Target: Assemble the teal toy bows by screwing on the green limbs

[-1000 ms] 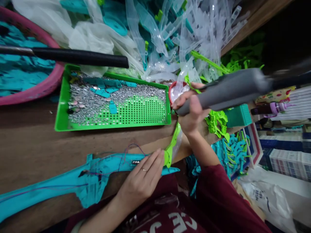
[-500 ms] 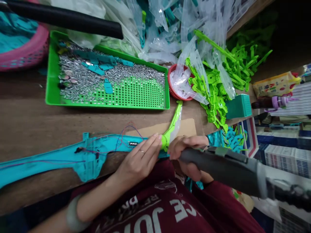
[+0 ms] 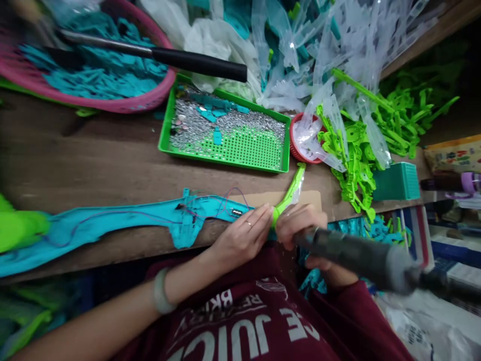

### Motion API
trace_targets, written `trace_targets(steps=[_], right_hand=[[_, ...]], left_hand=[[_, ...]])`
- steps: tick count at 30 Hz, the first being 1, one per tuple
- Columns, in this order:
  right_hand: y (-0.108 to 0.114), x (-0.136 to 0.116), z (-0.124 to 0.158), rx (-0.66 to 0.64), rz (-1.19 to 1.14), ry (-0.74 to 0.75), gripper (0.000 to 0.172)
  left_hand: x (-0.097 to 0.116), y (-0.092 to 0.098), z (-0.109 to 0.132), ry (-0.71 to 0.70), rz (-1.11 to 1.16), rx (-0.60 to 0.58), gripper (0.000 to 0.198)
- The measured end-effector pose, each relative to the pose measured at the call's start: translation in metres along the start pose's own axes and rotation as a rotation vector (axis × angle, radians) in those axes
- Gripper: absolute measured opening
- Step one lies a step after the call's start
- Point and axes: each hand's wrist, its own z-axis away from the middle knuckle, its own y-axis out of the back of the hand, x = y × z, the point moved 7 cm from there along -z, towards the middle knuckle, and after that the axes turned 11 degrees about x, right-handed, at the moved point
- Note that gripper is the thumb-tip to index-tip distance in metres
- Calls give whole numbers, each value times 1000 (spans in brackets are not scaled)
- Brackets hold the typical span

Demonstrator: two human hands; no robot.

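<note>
A long teal plastic shell (image 3: 124, 223) with thin red and blue wires lies along the near edge of the wooden table (image 3: 93, 160). My left hand (image 3: 242, 235) presses flat on its right end, fingers touching a lime green plastic part (image 3: 288, 196) joined there. My right hand (image 3: 302, 231) grips a grey power tool (image 3: 361, 258), its tip held at that joint.
A green perforated tray (image 3: 240, 150) holds several small metal screws. Beside it stands a small red bowl (image 3: 298, 150). A pink basket (image 3: 112, 105) of teal parts, a black-handled tool (image 3: 195, 62), heaps of clear bags (image 3: 300, 45) and lime parts (image 3: 356, 165) fill the back.
The view has shifted left and pulled back. My right hand with the grey tool has moved in closer to the green part beside my left fingers. My left hand stays on the teal shell.
</note>
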Motion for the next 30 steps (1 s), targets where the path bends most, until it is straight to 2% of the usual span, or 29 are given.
trace_targets(steps=[2,4,6,8,10,11,12,13,14,16,17,19,21,23,26,28,30], right_hand=[[14,-14,-18,98,-269,72,36],[36,-13,-30,322,-266,58,40],[54,-6,-32,494,-64,-63,49],[71,-14,-21,655,266,-85,55],[83,-48,0,941,589,111,53],[78,-68,9,1019,723,247,50],[67,-82,12,999,834,363,49],[50,-90,8,866,918,441,49],[28,-90,-2,639,976,471,50],[-20,-70,-23,127,1016,432,53],[-40,-59,-32,-77,1002,410,51],[-68,-37,-45,-389,961,356,38],[-78,-21,-53,-593,925,250,22],[-75,-19,-52,-704,834,117,15],[-66,-40,-44,-754,614,22,13],[-63,-51,-46,-685,566,13,18],[-65,-51,-54,-541,663,23,21]], left_hand=[[2,3,-5,13,-25,-59,32],[-1,21,-10,42,-10,-97,30],[-19,53,-11,127,-16,-99,26],[-51,87,-5,261,-117,-122,25],[-87,107,9,353,-204,-226,31],[-100,111,16,365,-183,-272,32],[-110,111,21,360,-134,-308,31],[-118,108,25,352,-85,-333,29],[-123,105,28,345,-46,-340,26],[-124,100,27,347,13,-313,23],[-122,99,25,354,47,-279,23],[-115,101,21,387,145,-188,20],[-110,106,21,452,234,-97,16],[-109,109,25,531,292,-40,15],[-111,103,34,649,373,-64,20],[-116,96,40,772,456,-97,26],[-122,88,45,932,560,-114,33]])
